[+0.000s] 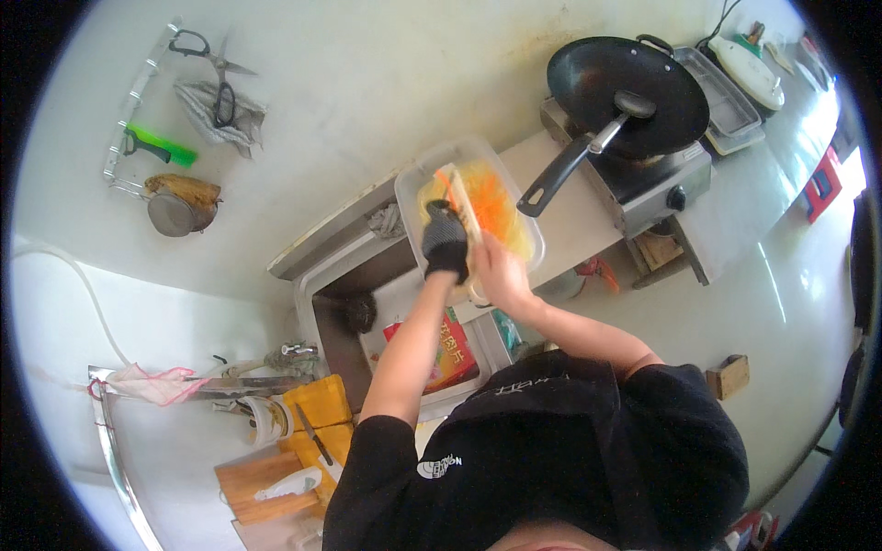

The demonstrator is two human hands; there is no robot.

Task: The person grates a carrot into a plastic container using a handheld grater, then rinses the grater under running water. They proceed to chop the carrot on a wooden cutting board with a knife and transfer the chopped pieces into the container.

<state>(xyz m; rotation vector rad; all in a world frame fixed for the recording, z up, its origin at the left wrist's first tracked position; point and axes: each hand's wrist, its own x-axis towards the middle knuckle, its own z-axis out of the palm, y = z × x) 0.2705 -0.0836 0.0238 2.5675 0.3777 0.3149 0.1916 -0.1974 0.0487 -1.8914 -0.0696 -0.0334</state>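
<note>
A white hand grater [466, 206] stands tilted on edge over a clear plastic tub [408, 189]. Its lower end is gripped by my bare right hand [503, 274]. My left hand [444, 237], in a dark grey knit glove, is curled against the grater's left face. Its palm side is hidden, so whether it holds a piece of food does not show. Orange shreds [490, 200], looking like carrot, lie in the tub on pale yellow shreds [518, 231].
Beneath my forearms is a sink [331, 386] with a red printed package [451, 351]. A black wok [586, 76], a spatula [606, 134] across it, sits on a gas stove [644, 186] at right. A knife [313, 434] and wooden board [258, 482] lie lower left.
</note>
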